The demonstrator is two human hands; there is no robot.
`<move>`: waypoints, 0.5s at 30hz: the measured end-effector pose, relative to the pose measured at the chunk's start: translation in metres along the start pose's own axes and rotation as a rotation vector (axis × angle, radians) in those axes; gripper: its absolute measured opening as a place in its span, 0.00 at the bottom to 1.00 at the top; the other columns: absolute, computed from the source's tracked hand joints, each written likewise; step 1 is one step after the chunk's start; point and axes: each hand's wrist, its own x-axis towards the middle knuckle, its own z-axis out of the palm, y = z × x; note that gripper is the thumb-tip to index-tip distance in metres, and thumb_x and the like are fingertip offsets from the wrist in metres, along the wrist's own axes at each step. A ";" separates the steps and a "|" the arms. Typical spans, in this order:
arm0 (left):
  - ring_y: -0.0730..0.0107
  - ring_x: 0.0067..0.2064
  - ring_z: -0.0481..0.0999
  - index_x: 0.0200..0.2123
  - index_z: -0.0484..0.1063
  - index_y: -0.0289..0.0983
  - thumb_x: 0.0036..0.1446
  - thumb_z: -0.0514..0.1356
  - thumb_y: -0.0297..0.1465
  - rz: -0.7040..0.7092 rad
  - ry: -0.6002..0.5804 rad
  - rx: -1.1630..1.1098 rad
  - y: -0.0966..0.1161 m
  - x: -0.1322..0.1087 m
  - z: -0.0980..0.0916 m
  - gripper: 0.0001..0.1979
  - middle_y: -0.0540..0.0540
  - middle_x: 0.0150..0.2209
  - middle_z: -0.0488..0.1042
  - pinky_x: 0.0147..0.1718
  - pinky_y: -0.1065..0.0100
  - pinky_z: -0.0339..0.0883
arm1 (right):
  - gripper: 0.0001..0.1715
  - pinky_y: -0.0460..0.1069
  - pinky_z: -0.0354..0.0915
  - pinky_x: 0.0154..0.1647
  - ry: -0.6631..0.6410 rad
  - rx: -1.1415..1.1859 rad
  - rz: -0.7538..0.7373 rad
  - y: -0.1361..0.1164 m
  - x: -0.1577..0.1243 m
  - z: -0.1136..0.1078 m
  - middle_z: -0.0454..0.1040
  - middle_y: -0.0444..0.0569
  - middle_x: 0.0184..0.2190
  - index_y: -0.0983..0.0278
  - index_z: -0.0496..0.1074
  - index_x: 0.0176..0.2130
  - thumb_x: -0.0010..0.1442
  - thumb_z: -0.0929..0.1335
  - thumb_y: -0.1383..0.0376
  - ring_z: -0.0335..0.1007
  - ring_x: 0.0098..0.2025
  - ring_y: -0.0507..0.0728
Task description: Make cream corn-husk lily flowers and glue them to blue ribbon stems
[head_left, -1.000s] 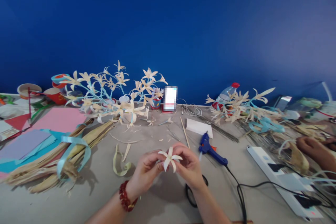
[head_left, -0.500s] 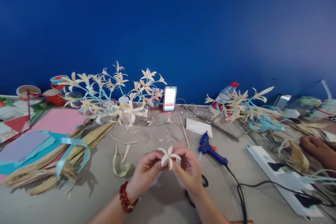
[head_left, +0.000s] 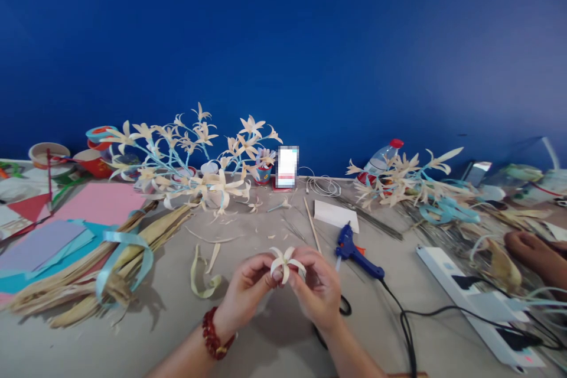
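Between my two hands is a cream-white handmade flower [head_left: 286,263] with several curled petals, facing up toward me. My left hand [head_left: 253,283], with a red bead bracelet [head_left: 214,333] at the wrist, pinches the flower from the left, its thumb on a lower petal. From the right, my right hand [head_left: 318,286] grips it with thumb and fingers; the stem side is hidden behind the fingers. Black-handled scissors [head_left: 345,306] lie partly covered under my right hand. To the right rests a blue glue gun [head_left: 357,251].
Bundled dried husks [head_left: 97,271] and coloured paper [head_left: 100,207] lie left. Husk flower branches [head_left: 177,159] stand at the back, others [head_left: 411,180] to the right. A white power strip [head_left: 469,307] with cables lies at right, near another person's hand [head_left: 534,254]. A phone [head_left: 287,166] stands centrally.
The flower has turned and tilted slightly between my fingers, and my left thumb now shows in front of it. Both hands stay in nearly the same place.
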 end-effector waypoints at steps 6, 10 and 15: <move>0.76 0.28 0.67 0.30 0.74 0.35 0.54 0.65 0.33 -0.079 0.047 -0.107 -0.004 0.000 -0.001 0.07 0.51 0.24 0.71 0.30 0.73 0.60 | 0.09 0.51 0.67 0.40 -0.004 -0.072 0.023 -0.007 0.005 -0.001 0.76 0.47 0.31 0.59 0.75 0.37 0.59 0.67 0.72 0.72 0.36 0.57; 0.76 0.28 0.67 0.29 0.73 0.35 0.53 0.66 0.32 -0.111 0.080 -0.179 -0.003 0.002 -0.002 0.07 0.51 0.25 0.71 0.30 0.73 0.60 | 0.05 0.52 0.68 0.38 0.040 -0.132 0.051 -0.004 0.000 -0.003 0.76 0.49 0.32 0.60 0.75 0.35 0.60 0.67 0.69 0.72 0.37 0.58; 0.76 0.28 0.67 0.29 0.72 0.35 0.53 0.67 0.32 -0.158 0.126 -0.254 0.000 0.004 -0.001 0.07 0.51 0.24 0.72 0.31 0.73 0.60 | 0.09 0.49 0.65 0.29 0.111 -0.064 0.160 0.003 -0.004 0.000 0.73 0.48 0.31 0.61 0.73 0.39 0.66 0.63 0.64 0.69 0.29 0.53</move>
